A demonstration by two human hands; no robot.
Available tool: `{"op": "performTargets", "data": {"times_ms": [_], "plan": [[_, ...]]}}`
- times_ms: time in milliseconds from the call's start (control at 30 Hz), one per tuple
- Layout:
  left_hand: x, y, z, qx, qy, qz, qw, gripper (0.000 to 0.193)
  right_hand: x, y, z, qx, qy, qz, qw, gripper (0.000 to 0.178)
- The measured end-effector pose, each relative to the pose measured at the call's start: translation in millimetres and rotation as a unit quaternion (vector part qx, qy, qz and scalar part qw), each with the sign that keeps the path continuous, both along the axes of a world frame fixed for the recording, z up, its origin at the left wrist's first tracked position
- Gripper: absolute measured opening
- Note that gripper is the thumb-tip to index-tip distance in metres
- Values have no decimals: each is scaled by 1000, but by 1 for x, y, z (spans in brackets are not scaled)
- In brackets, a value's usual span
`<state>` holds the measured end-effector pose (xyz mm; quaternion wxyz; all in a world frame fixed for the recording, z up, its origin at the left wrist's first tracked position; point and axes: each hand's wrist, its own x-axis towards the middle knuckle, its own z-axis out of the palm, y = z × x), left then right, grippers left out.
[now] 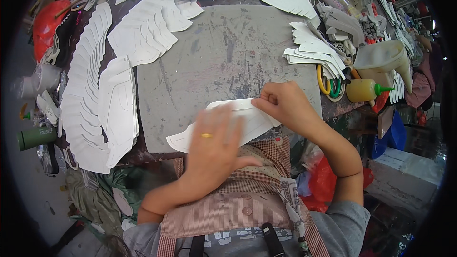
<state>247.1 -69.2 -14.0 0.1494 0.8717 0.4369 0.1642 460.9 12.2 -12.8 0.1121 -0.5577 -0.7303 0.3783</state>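
A white shoe-upper piece [250, 119], marked with thin lines, lies near the front edge of the grey work board [228, 52]. My left hand [214, 145] is over its left half with the fingers stretched out flat and a gold ring on one finger. Motion blurs that hand, so I cannot tell how firmly it touches the piece. At the upper right edge of the piece, my right hand [284, 102] is closed, pinching it between thumb and curled fingers.
Overlapping white pieces [85, 81] and a stack of larger ones [118, 109] line the left side. More white pieces [316, 50] lie at the right, near a yellow squeeze bottle [362, 90] with a green nozzle. A green flask [37, 137] stands far left.
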Motion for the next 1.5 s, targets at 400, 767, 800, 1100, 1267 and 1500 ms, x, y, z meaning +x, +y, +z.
{"op": "performTargets", "data": {"times_ms": [400, 767, 800, 1100, 1267, 1500], "plan": [[26, 2, -29, -28, -64, -19, 997, 102, 36, -45, 7, -198, 212, -173, 941, 14], [23, 5, -15, -34, -62, -14, 997, 86, 25, -43, 39, 48, 43, -3, 998, 18], [17, 3, -17, -5, -62, 18, 998, 84, 22, -47, 41, 51, 95, -13, 994, 18], [-13, 12, -2, -63, -92, 253, 961, 58, 3, -37, -12, -55, 203, -113, 971, 16], [-43, 7, 24, -138, -308, 288, 896, 60, 45, -18, 22, 141, 205, -138, 959, 13], [-170, -25, 30, 73, -331, 528, 779, 50, 107, 52, 4, 425, -123, -27, 896, 20]]}}
